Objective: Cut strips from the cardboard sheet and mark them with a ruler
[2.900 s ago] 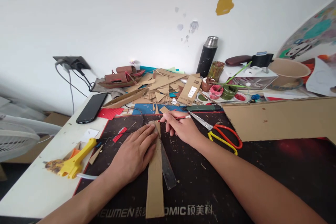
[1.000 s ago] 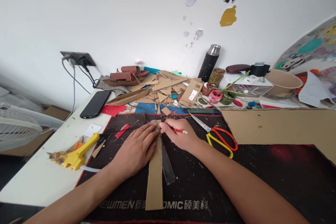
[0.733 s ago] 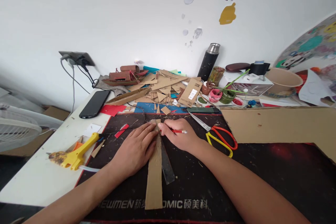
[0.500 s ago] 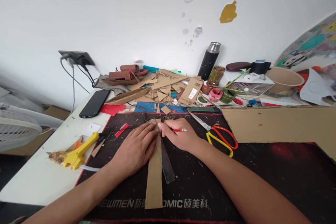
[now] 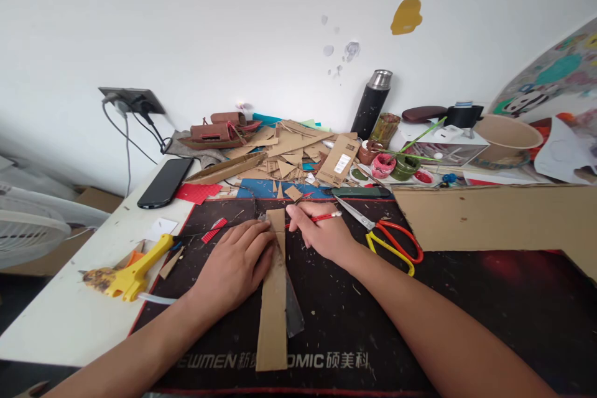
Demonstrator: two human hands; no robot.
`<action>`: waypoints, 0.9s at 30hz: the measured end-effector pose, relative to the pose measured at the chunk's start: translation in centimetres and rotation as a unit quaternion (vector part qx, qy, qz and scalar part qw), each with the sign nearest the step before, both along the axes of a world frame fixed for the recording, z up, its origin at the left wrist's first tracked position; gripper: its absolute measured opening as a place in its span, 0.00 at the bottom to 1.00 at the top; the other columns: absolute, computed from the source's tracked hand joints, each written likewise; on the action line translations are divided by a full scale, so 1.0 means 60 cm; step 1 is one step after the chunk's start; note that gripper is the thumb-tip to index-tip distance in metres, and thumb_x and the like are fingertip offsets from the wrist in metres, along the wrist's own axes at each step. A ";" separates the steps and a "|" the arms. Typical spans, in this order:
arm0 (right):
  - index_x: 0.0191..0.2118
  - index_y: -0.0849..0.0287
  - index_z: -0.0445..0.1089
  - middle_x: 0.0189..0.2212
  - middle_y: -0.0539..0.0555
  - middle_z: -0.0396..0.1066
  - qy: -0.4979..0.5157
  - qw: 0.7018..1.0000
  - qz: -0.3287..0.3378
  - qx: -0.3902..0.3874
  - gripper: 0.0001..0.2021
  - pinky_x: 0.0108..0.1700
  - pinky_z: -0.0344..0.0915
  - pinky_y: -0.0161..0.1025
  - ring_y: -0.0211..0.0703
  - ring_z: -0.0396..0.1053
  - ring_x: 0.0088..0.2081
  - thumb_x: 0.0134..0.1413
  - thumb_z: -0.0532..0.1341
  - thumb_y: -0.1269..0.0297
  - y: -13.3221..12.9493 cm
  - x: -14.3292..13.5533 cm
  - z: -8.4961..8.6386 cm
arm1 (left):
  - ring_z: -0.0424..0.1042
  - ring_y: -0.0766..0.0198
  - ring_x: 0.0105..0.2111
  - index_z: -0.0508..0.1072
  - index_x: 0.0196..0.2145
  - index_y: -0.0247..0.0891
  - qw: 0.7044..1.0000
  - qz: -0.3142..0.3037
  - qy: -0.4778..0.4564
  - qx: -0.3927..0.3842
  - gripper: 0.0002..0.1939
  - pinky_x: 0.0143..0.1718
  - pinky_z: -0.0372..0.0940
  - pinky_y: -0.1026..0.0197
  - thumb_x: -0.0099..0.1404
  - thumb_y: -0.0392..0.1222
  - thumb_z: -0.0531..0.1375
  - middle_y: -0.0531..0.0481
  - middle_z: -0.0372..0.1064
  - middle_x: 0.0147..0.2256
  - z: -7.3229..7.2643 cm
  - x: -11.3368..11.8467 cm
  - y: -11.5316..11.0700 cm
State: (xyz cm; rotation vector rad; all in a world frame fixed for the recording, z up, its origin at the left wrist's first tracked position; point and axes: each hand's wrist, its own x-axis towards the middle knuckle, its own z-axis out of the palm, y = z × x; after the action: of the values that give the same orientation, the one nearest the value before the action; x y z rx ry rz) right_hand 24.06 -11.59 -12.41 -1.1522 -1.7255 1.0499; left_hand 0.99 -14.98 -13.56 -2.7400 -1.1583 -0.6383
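Note:
A narrow strip of brown cardboard point(image 5: 272, 329) lies lengthwise on the dark desk mat, with a faint line across its upper part. My left hand point(image 5: 237, 258) rests on the strip's left side, fingers stretched out and pressing down. A clear plastic ruler-like piece point(image 5: 295, 311) crosses the strip at a slant, partly hidden by my left hand; whether it passes over or under the strip I cannot tell. In my right hand point(image 5: 321, 233), closed just right of the strip's upper end, is a red pencil point(image 5: 329, 216); its white end points right.
Open scissors point(image 5: 392, 242) with red and yellow handles lie right of my right hand. A yellow hot glue gun point(image 5: 140, 270) and a phone point(image 5: 166, 183) are on the left. Behind are a cardboard scrap pile point(image 5: 293, 149), a utility knife point(image 5: 361, 192), paint pots point(image 5: 383, 165) and a black flask point(image 5: 372, 106).
My right hand has drawn slightly right, off the strip's edge, with the pencil. My left hand and the clear piece have shifted a little; more of the strip's top now shows.

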 end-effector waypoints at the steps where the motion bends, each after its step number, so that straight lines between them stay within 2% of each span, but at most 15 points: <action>1: 0.28 0.54 0.73 0.13 0.45 0.62 0.018 1.000 -0.009 -0.011 0.29 0.27 0.60 0.38 0.39 0.65 0.17 0.74 0.55 0.38 0.003 0.000 -0.002 | 0.77 0.46 0.52 0.76 0.50 0.38 1.000 0.005 0.002 0.000 0.11 0.54 0.74 0.43 0.80 0.40 0.55 0.40 0.80 0.50 0.003 0.000 -0.001; 4: 0.28 0.55 0.73 0.12 0.45 0.62 0.057 0.997 -0.022 -0.036 0.31 0.24 0.59 0.37 0.38 0.62 0.15 0.71 0.56 0.34 0.010 0.000 -0.006 | 0.77 0.48 0.47 0.76 0.47 0.39 1.000 0.015 0.006 -0.004 0.10 0.50 0.74 0.45 0.80 0.40 0.54 0.42 0.79 0.45 0.009 0.002 -0.003; 13: 0.29 0.56 0.74 0.13 0.45 0.65 0.104 0.990 -0.043 -0.081 0.31 0.24 0.60 0.36 0.38 0.64 0.15 0.68 0.58 0.32 0.022 0.003 -0.018 | 0.77 0.48 0.45 0.77 0.50 0.35 0.999 0.006 0.036 0.006 0.12 0.48 0.74 0.46 0.80 0.40 0.54 0.40 0.80 0.48 0.014 0.002 -0.004; 16: 0.29 0.56 0.74 0.12 0.45 0.65 0.118 0.988 -0.047 -0.087 0.31 0.23 0.60 0.36 0.37 0.64 0.15 0.67 0.58 0.32 0.024 0.006 -0.017 | 0.78 0.47 0.51 0.76 0.56 0.35 0.998 -0.005 0.051 -0.023 0.16 0.53 0.74 0.44 0.80 0.41 0.54 0.38 0.78 0.56 0.023 -0.008 -0.017; 18: 0.29 0.56 0.74 0.12 0.45 0.65 0.121 0.987 -0.049 -0.092 0.31 0.23 0.59 0.35 0.37 0.64 0.15 0.67 0.58 0.32 0.026 0.006 -0.016 | 0.77 0.47 0.57 0.74 0.62 0.36 0.998 -0.021 0.045 -0.045 0.19 0.57 0.73 0.44 0.79 0.38 0.53 0.38 0.75 0.62 0.034 -0.019 -0.033; 20: 0.29 0.56 0.74 0.12 0.45 0.65 0.120 0.987 -0.048 -0.096 0.31 0.23 0.59 0.35 0.37 0.64 0.15 0.68 0.58 0.33 0.027 0.006 -0.015 | 0.74 0.50 0.62 0.71 0.68 0.42 0.994 -0.057 0.048 -0.082 0.24 0.61 0.72 0.46 0.77 0.35 0.53 0.41 0.71 0.66 0.046 -0.029 -0.050; 22: 0.30 0.57 0.75 0.12 0.45 0.65 0.118 0.987 -0.046 -0.095 0.30 0.23 0.59 0.35 0.37 0.64 0.15 0.68 0.58 0.33 0.027 0.005 -0.016 | 0.68 0.49 0.68 0.66 0.72 0.47 0.984 -0.100 0.067 -0.129 0.28 0.63 0.71 0.47 0.77 0.38 0.57 0.45 0.66 0.71 0.054 -0.037 -0.063; 24: 0.30 0.57 0.75 0.13 0.45 0.65 0.115 0.988 -0.046 -0.092 0.30 0.24 0.60 0.35 0.37 0.64 0.15 0.68 0.58 0.33 0.027 0.005 -0.017 | 0.63 0.48 0.71 0.64 0.73 0.49 0.979 -0.125 0.080 -0.143 0.30 0.64 0.71 0.46 0.77 0.43 0.60 0.45 0.63 0.73 0.053 -0.038 -0.067; 27: 0.30 0.57 0.75 0.13 0.46 0.65 0.117 0.988 -0.048 -0.087 0.31 0.23 0.59 0.35 0.37 0.64 0.15 0.68 0.58 0.33 0.027 0.005 -0.018 | 0.63 0.46 0.71 0.67 0.71 0.45 0.979 -0.136 0.094 -0.120 0.28 0.64 0.71 0.43 0.77 0.47 0.62 0.41 0.63 0.73 0.035 -0.026 -0.060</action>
State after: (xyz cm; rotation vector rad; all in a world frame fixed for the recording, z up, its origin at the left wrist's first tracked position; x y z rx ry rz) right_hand 24.33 -9.96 -13.50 -1.1563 -1.4037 1.2427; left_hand -0.59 -18.57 -11.48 -3.1143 -0.8786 -0.2636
